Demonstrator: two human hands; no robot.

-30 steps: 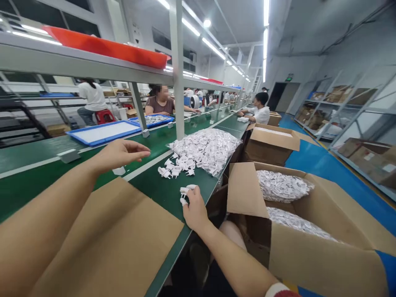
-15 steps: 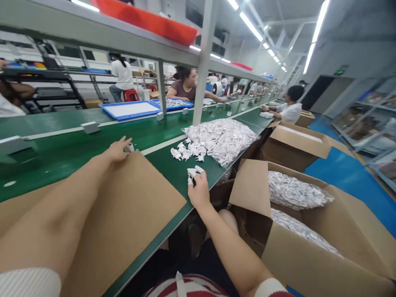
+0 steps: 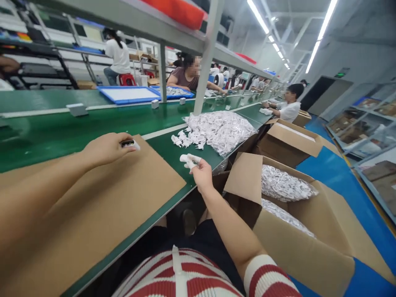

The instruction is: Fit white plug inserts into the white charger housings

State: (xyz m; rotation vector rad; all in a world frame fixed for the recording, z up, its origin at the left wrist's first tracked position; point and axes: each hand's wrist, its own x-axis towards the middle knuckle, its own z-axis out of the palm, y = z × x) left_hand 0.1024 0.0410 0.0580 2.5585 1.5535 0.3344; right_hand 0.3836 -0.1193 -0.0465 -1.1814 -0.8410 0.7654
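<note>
My left hand is closed around a small white plastic casing with a dark inside, held over the far edge of a cardboard sheet. White covers sit on the fingertips of my right hand. Its fingers are pinched together above the green bench; what lies between them blends with the white covers and cannot be made out. Just beyond that hand, loose white plastic parts spill from a large clear bag of the same parts.
An open carton with bagged white parts stands at my right, another carton behind it. White boxes sit along the green conveyor. A shelf post rises behind the bag. Co-workers sit across and further down.
My left hand has come back from the conveyor over the cardboard, with the white casing now plainly visible in it. My right hand has lifted slightly and turned its fingers leftward. The view has shifted.
</note>
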